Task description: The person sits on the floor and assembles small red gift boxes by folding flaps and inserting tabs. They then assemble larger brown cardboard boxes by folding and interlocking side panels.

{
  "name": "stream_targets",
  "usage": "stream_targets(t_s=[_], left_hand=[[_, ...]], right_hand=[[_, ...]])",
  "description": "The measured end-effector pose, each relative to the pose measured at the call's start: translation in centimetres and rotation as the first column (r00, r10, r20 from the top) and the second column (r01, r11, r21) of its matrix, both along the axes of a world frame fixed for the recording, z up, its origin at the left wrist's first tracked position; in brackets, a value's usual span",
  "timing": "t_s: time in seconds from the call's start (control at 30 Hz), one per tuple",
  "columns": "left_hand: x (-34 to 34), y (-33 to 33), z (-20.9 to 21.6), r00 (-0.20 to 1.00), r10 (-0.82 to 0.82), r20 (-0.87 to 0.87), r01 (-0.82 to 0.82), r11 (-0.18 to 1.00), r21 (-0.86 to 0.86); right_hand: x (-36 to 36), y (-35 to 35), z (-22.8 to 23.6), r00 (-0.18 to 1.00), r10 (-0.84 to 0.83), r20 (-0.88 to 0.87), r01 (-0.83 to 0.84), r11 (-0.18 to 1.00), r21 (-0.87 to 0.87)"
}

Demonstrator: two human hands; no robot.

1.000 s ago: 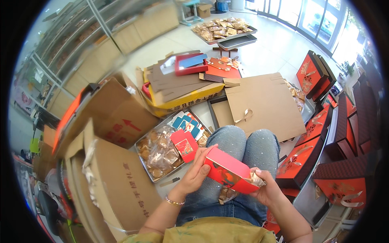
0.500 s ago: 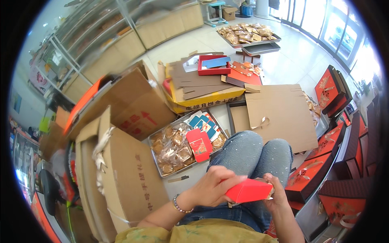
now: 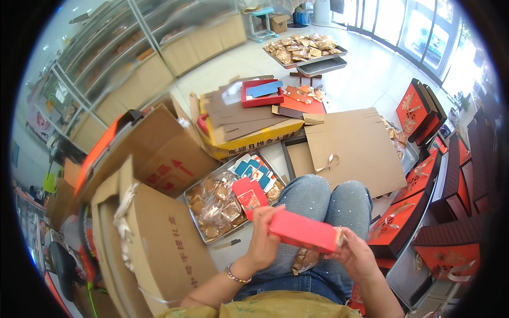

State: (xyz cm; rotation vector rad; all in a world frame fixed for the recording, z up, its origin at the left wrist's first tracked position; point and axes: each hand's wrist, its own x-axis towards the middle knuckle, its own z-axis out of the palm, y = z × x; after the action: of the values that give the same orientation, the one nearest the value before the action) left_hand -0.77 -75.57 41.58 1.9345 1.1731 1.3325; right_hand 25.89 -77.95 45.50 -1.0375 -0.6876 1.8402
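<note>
Over my lap, a small red carton (image 3: pixel 305 231) is held level between both hands. My left hand (image 3: pixel 263 241), with a beaded bracelet at the wrist, is closed round its left end. My right hand (image 3: pixel 354 253) is closed at the right end, its fingers partly under the carton. A bit of shiny gold wrapper (image 3: pixel 340 238) shows at that end; the rest is hidden. Below the carton, a gold-wrapped packet (image 3: pixel 306 261) lies on my lap. Ahead to the left, a metal tray (image 3: pixel 212 239) holds wrapped round pastries (image 3: pixel 214 204), flat red cartons (image 3: pixel 249 196) and blue ones (image 3: pixel 253 171).
Large cardboard boxes (image 3: pixel 175 238) stand at my left. A cardboard sheet (image 3: pixel 352 151) lies ahead of my knees, beside a yellow-edged stack (image 3: pixel 254 139). Red gift boxes (image 3: pixel 395 222) with ribbons crowd the right. Farther off, a raised tray (image 3: pixel 339 53) bears wrapped pastries.
The red carton has turned its long side into view and moved slightly left and up. My left hand has shifted to its left end. The gold-wrapped packet on my lap is now uncovered.
</note>
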Motion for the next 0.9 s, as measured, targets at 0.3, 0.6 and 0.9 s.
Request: stream_targets(t_s=[0.3,0.6,0.9], left_hand=[[1.5,-3.7,-0.8,0.712,-0.070,0.698,0.629,0.505,-0.591],[2.1,-4.7,-2.1,0.869,-0.214,0.445,0.468,0.646,-0.604],[2.0,-5.8,-2.9,0.973,-0.205,-0.109,0.191,0.973,-0.126]], right_hand=[[2.4,2.1,-0.5,0.966,0.079,0.248,-0.195,0.850,0.489],[-1.4,-1.8,-3.3,0.963,0.039,0.265,-0.175,0.841,0.512],[-1.4,-6.0,-6.7,0.863,-0.039,0.504,-0.243,0.842,0.482]])
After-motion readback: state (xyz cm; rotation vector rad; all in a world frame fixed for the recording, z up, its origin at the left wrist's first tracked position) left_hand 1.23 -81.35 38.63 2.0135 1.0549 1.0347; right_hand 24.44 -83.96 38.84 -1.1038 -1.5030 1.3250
